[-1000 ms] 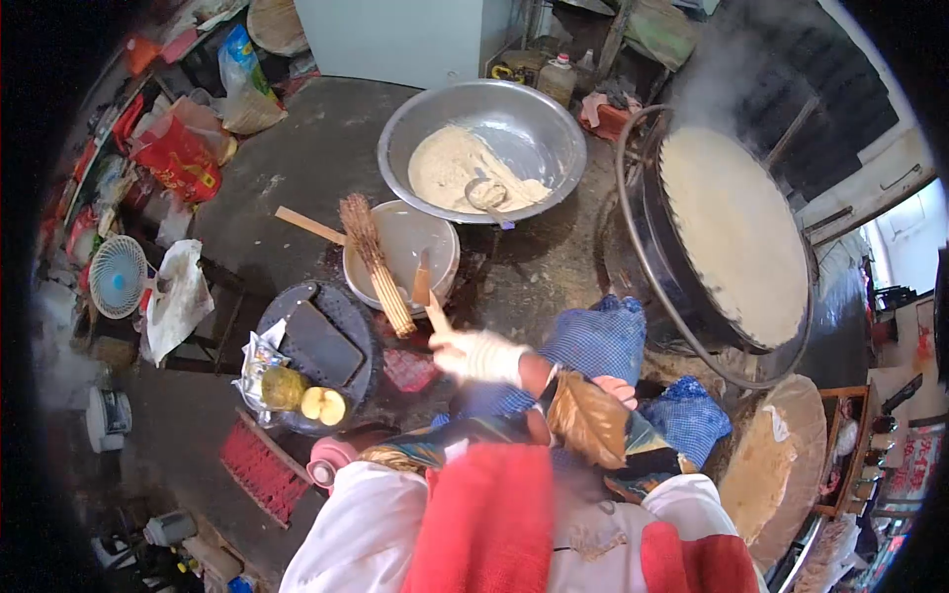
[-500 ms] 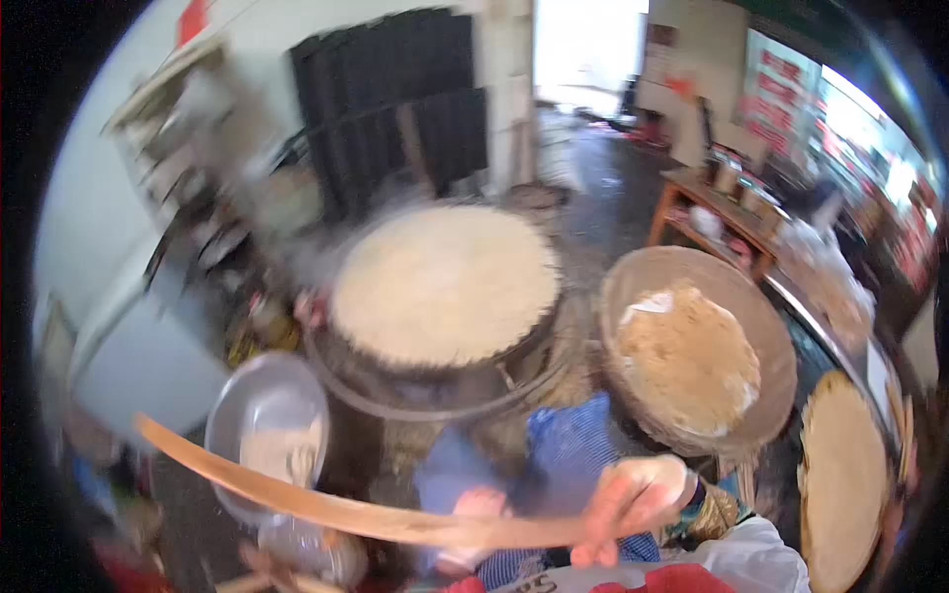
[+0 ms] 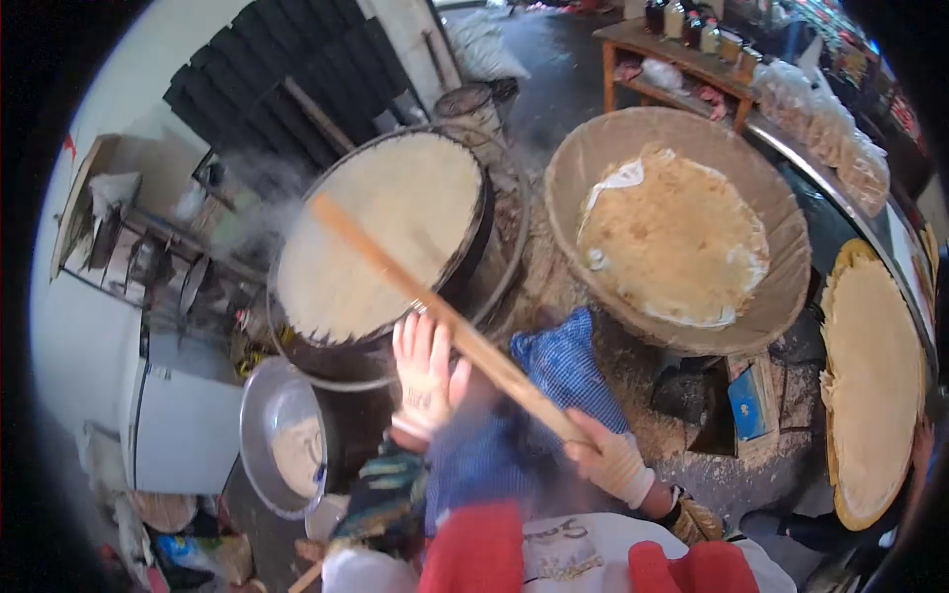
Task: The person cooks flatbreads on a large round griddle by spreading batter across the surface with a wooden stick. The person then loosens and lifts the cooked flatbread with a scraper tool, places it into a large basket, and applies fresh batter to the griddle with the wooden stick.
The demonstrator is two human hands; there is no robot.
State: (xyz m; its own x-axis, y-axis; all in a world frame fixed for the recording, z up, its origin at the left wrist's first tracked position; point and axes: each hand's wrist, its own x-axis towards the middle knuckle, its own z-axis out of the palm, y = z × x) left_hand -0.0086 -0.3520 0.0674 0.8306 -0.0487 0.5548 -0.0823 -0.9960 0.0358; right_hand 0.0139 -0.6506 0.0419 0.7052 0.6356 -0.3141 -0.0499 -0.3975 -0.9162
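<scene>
A long flat wooden stick slants from over the round steaming griddle down toward my body. My right hand, in a light glove, is closed round its lower end. Beside the stick's middle, my left hand is raised with its fingers extended, close to the griddle's near rim. A pale, even layer covers the griddle, and the stick's far end is above it. To the right, a wide basket holds a browned, flat round piece with white cloth showing at its edges.
A metal basin with batter stands at the lower left. At far right another person's hand is beside a round tray bearing a pale flat sheet. A wooden table with bottles stands behind the basket.
The view has swung right from the basin toward the griddle and basket. The long stick has come into my right hand, and its far end has swung over the griddle.
</scene>
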